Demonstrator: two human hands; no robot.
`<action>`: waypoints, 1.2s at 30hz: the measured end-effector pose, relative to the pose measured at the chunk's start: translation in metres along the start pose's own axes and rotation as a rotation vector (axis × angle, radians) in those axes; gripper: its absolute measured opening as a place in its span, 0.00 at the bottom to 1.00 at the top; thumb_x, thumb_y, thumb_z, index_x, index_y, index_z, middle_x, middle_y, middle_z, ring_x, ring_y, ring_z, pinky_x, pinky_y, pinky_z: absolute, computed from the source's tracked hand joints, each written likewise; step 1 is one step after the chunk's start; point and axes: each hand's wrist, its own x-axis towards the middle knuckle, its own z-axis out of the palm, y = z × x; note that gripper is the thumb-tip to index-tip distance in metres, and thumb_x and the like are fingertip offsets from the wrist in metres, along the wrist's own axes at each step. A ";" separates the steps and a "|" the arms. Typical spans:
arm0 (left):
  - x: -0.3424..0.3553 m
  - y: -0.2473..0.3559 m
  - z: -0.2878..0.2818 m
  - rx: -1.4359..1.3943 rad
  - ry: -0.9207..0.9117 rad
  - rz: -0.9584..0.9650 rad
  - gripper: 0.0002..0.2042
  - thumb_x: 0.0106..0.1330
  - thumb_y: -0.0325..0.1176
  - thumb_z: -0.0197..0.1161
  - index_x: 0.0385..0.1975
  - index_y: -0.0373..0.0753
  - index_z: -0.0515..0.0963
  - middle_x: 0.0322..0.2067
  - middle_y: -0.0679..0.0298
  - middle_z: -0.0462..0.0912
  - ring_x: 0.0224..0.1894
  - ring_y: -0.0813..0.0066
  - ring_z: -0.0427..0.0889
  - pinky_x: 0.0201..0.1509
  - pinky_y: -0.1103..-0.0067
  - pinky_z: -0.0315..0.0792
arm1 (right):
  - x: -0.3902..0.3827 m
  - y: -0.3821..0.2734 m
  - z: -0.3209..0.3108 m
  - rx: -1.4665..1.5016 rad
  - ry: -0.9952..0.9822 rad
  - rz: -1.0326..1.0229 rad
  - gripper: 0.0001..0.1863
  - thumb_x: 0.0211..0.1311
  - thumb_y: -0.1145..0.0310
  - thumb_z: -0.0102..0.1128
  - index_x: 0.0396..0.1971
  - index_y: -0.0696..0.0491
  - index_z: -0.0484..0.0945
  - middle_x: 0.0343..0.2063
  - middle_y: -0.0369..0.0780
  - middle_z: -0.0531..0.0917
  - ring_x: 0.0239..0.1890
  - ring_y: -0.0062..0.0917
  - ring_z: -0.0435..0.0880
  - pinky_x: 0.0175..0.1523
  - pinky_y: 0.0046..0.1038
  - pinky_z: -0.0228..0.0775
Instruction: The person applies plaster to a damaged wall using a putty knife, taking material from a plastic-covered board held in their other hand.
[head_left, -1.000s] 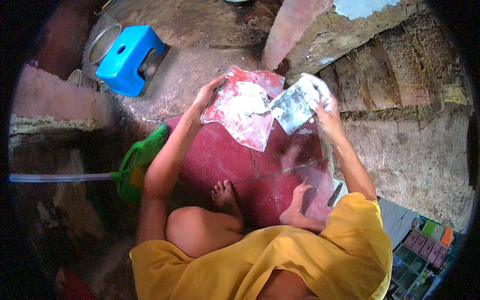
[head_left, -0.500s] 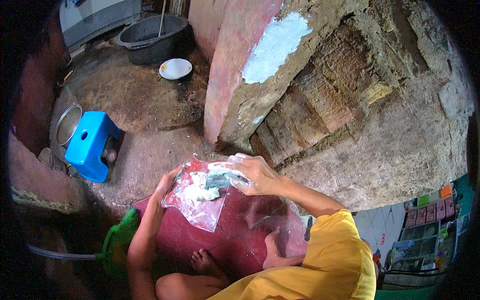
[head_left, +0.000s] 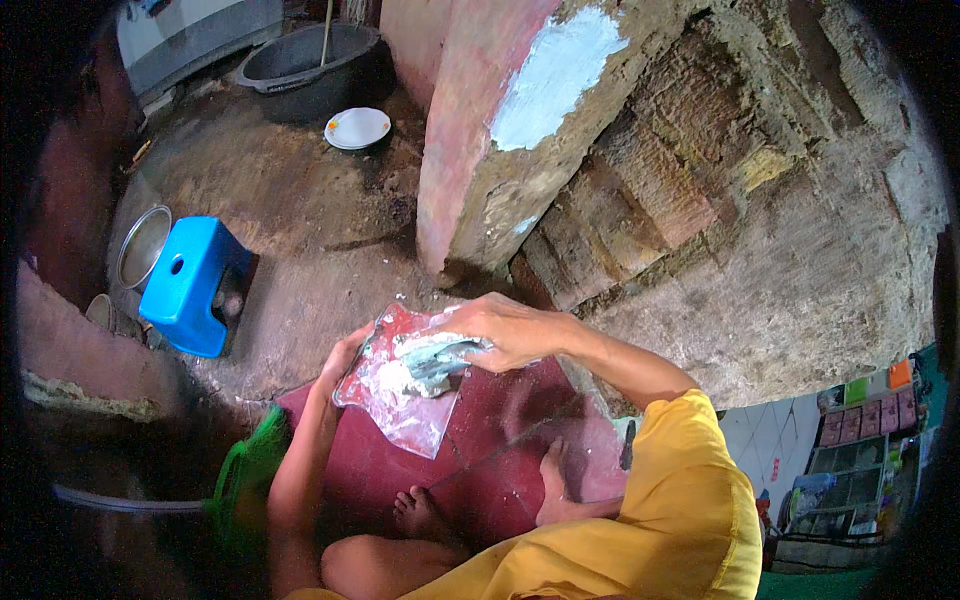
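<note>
Red board (head_left: pixel 418 422) gripped by left hand (head_left: pixel 345 360), scraper (head_left: pixel 434 362) by right hand (head_left: pixel 512 332); far pillar (head_left: pixel 462 160) part-coated (white paste (head_left: pixel 394 380) unspent), right wall (head_left: pixel 740 300) uncoated

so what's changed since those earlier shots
The right hand has brought the flat, paste-smeared grey tool leftward from the right edge of the red, white-smeared board to its mound of white paste. Nothing was let go. The head view tilted up. The left hand still holds the board; the blue plastic stool stayed put.
</note>
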 end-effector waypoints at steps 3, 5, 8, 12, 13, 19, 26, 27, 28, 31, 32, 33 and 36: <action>-0.009 0.008 0.014 -0.045 0.019 0.099 0.15 0.62 0.34 0.42 0.44 0.32 0.66 0.40 0.55 0.73 0.37 0.68 0.76 0.44 0.75 0.70 | 0.001 0.004 0.002 -0.056 0.080 -0.065 0.24 0.39 0.78 0.50 0.43 0.56 0.68 0.31 0.48 0.75 0.34 0.43 0.72 0.37 0.33 0.65; -0.002 0.006 0.004 -0.162 0.005 0.078 0.15 0.62 0.34 0.41 0.44 0.31 0.66 0.39 0.55 0.74 0.37 0.67 0.76 0.44 0.74 0.70 | 0.001 0.003 -0.003 -0.065 0.090 -0.056 0.23 0.38 0.78 0.51 0.42 0.56 0.69 0.30 0.48 0.75 0.34 0.44 0.72 0.38 0.34 0.65; -0.005 0.008 0.010 -0.164 0.101 0.065 0.16 0.63 0.34 0.39 0.43 0.31 0.66 0.38 0.54 0.74 0.37 0.66 0.76 0.44 0.74 0.71 | -0.007 0.008 -0.005 -0.171 0.028 -0.008 0.28 0.36 0.76 0.54 0.46 0.53 0.67 0.33 0.47 0.74 0.38 0.41 0.72 0.40 0.35 0.66; -0.008 0.007 0.016 -0.227 0.066 0.122 0.16 0.64 0.34 0.36 0.42 0.29 0.66 0.38 0.53 0.74 0.38 0.65 0.76 0.43 0.72 0.71 | -0.012 0.001 0.001 -0.299 0.034 -0.045 0.31 0.33 0.77 0.54 0.47 0.49 0.66 0.31 0.45 0.74 0.35 0.39 0.73 0.38 0.34 0.67; -0.006 0.006 0.011 -0.252 0.042 0.124 0.16 0.64 0.34 0.36 0.42 0.29 0.66 0.38 0.53 0.74 0.38 0.65 0.76 0.43 0.72 0.71 | -0.011 -0.002 0.001 -0.314 0.026 -0.038 0.31 0.33 0.77 0.54 0.47 0.49 0.66 0.31 0.44 0.74 0.35 0.38 0.73 0.37 0.33 0.68; -0.002 0.001 0.008 -0.239 0.163 0.085 0.15 0.63 0.38 0.39 0.35 0.32 0.69 0.29 0.56 0.77 0.29 0.67 0.78 0.36 0.73 0.74 | -0.017 0.005 0.003 -0.211 0.095 0.030 0.24 0.34 0.79 0.51 0.41 0.58 0.70 0.32 0.48 0.75 0.33 0.41 0.73 0.39 0.33 0.66; -0.020 0.011 0.022 -0.127 0.273 0.092 0.17 0.62 0.40 0.39 0.37 0.32 0.69 0.30 0.56 0.77 0.29 0.66 0.78 0.35 0.73 0.75 | -0.012 0.021 0.006 0.024 0.271 0.163 0.21 0.45 0.77 0.47 0.45 0.57 0.67 0.37 0.49 0.75 0.38 0.40 0.75 0.45 0.28 0.64; -0.016 0.015 0.032 -0.048 0.314 0.100 0.17 0.62 0.40 0.39 0.38 0.32 0.68 0.30 0.55 0.77 0.29 0.66 0.78 0.35 0.73 0.74 | -0.014 0.023 0.003 0.049 0.234 0.200 0.20 0.45 0.77 0.47 0.44 0.58 0.67 0.36 0.49 0.75 0.36 0.35 0.75 0.44 0.27 0.65; -0.013 0.006 0.026 -0.031 0.308 0.159 0.18 0.61 0.41 0.40 0.38 0.32 0.68 0.31 0.55 0.76 0.31 0.65 0.78 0.37 0.72 0.74 | -0.018 0.028 0.007 0.076 0.202 0.240 0.19 0.45 0.77 0.47 0.43 0.59 0.68 0.34 0.48 0.76 0.34 0.30 0.76 0.43 0.27 0.65; -0.014 0.007 0.015 -0.098 0.196 0.184 0.18 0.61 0.40 0.41 0.41 0.32 0.68 0.36 0.56 0.75 0.36 0.66 0.76 0.42 0.73 0.71 | -0.013 0.037 0.001 0.055 0.185 0.194 0.19 0.47 0.78 0.47 0.43 0.58 0.67 0.33 0.45 0.77 0.33 0.21 0.74 0.43 0.24 0.65; -0.010 0.004 0.004 -0.008 0.263 0.244 0.18 0.61 0.40 0.41 0.42 0.32 0.67 0.37 0.56 0.74 0.38 0.67 0.76 0.43 0.73 0.70 | -0.009 0.039 0.005 0.182 0.241 0.234 0.18 0.48 0.78 0.46 0.43 0.58 0.67 0.35 0.42 0.76 0.35 0.21 0.73 0.43 0.23 0.65; -0.012 0.007 0.007 0.028 0.253 0.256 0.19 0.61 0.41 0.41 0.44 0.32 0.66 0.38 0.57 0.74 0.38 0.67 0.75 0.43 0.73 0.70 | -0.010 0.043 0.007 0.320 0.297 0.277 0.18 0.49 0.78 0.46 0.44 0.58 0.66 0.36 0.39 0.76 0.36 0.20 0.72 0.43 0.22 0.64; -0.019 0.018 0.034 0.015 0.252 0.261 0.20 0.61 0.42 0.42 0.45 0.32 0.65 0.39 0.56 0.74 0.38 0.67 0.75 0.43 0.74 0.70 | -0.028 0.066 0.012 0.565 0.494 0.377 0.17 0.52 0.77 0.45 0.45 0.58 0.65 0.39 0.35 0.73 0.40 0.19 0.70 0.45 0.22 0.64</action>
